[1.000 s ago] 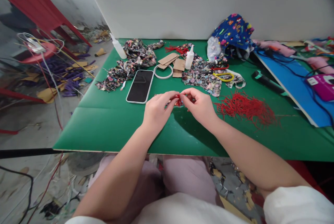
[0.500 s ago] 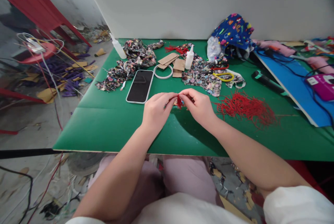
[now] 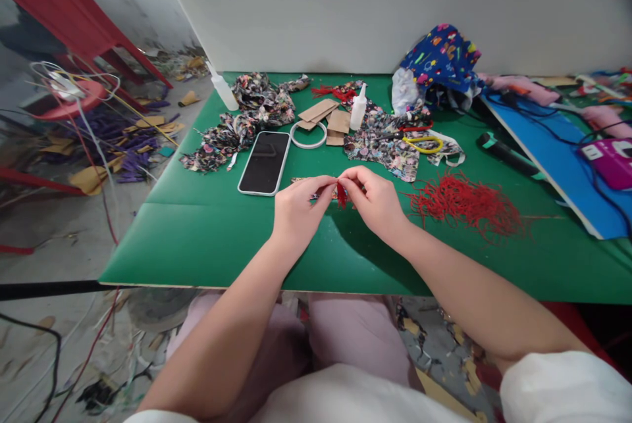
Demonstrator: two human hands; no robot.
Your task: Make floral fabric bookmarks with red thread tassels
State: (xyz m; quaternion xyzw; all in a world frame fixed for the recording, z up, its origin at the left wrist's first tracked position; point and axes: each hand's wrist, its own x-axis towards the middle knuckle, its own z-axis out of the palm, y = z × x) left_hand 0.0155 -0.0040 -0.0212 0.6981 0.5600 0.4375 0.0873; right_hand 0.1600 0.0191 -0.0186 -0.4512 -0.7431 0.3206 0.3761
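Observation:
A small red tassel hangs between my hands, its threads pointing down. My left hand pinches at its top, thumb and forefinger together. From the other side my right hand grips it in the same way, fingertips almost touching the left ones. Behind the fingers, partly covered, lies a small patterned piece on the green table. To the right spreads a loose heap of red cords.
A phone, a white ring, brown card pieces and a dropper bottle lie beyond my hands. Floral fabric carries yellow-handled scissors. Another bottle stands by the left edge. A blue board is at right.
My left hand has shifted slightly to the right, uncovering more of the patterned piece behind it. The tassel's threads have swung a little right; my right hand stays nearly still.

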